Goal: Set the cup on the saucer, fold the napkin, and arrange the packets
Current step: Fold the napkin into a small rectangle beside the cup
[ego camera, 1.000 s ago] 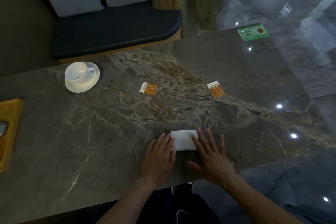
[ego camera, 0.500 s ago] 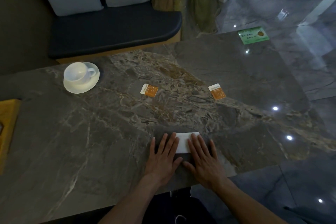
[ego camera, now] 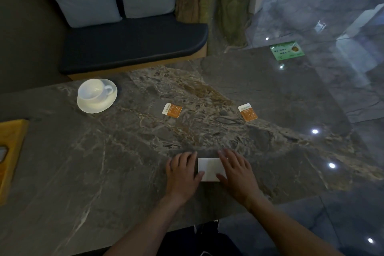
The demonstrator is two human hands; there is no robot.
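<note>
A small folded white napkin (ego camera: 209, 169) lies flat on the marble table near its front edge. My left hand (ego camera: 182, 172) rests flat at the napkin's left side, thumb touching its lower left corner. My right hand (ego camera: 236, 172) lies flat over its right edge, fingers spread. Neither hand grips it. A white cup (ego camera: 93, 89) stands on a white saucer (ego camera: 97, 105) at the far left, handle pointing right. Two orange-and-white packets lie apart in the middle: one (ego camera: 172, 110) left of centre, the other (ego camera: 248, 112) to the right.
A yellow wooden tray (ego camera: 12, 151) sits at the table's left edge. A green card (ego camera: 287, 50) lies at the far right corner. A dark bench with pale cushions (ego camera: 133, 45) stands behind the table. The table's front edge (ego camera: 270, 206) runs just below my wrists.
Both hands have slid outward off the middle of the napkin, so more of its white surface shows between them. The napkin looks narrower and squarer than a second ago.
</note>
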